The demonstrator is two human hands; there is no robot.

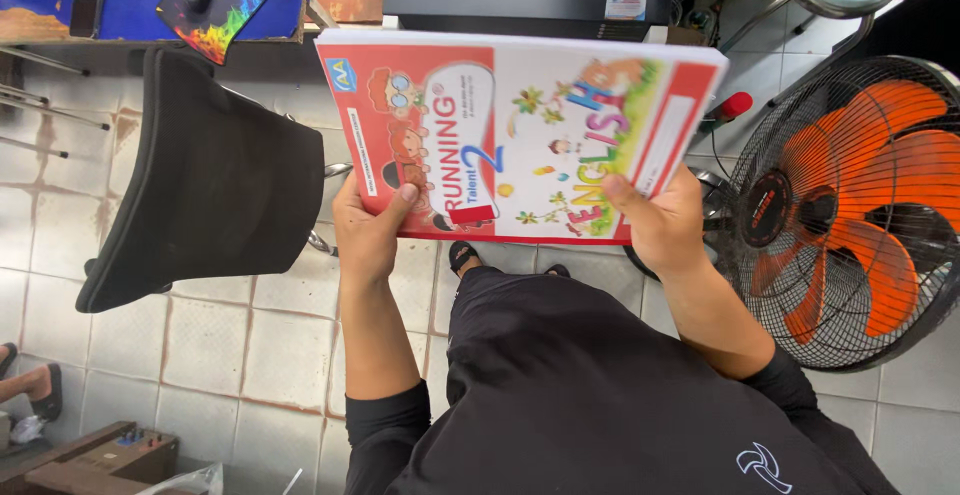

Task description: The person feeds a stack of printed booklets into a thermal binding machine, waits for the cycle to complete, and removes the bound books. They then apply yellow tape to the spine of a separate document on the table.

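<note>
Black shirt (600,395) nearest. Left hand (368,235), right hand (660,223) each grip near edge of book (520,135); looks light, stiff, glossy; two-handed edge hold suits.

Black chair (215,180) close left, fan (850,210) close right, tiled floor (290,355) btwn.

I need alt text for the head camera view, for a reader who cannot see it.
Two bare hands, left hand and right hand, hold a stack of red and white paperback books above a tiled floor. A black chair stands left, an orange-bladed fan right.
</note>
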